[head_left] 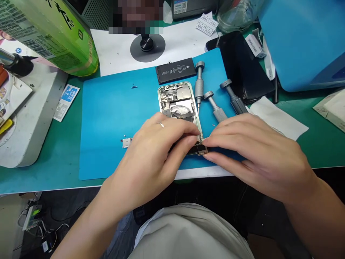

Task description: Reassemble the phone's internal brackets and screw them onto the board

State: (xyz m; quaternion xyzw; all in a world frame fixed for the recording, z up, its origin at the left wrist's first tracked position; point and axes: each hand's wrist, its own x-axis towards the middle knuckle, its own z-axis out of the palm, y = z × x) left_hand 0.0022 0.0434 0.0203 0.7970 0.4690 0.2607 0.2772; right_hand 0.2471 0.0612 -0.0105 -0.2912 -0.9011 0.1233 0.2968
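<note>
An opened phone body (178, 102) with bare internals lies on a blue work mat (113, 118). My left hand (159, 151), with a ring on one finger, rests over the phone's near end, fingers pressed on it. My right hand (250, 151) meets it from the right, fingertips pinched at the phone's lower right corner. What the fingertips hold there is hidden. A black battery (175, 70) lies on the mat just beyond the phone.
Three metal screwdrivers (215, 97) lie right of the phone. A black phone screen (242, 68) and white paper (277, 117) sit further right. A green box (54, 32) stands back left. Small parts (126, 142) lie on the mat's left. A blue container (302, 39) fills the back right.
</note>
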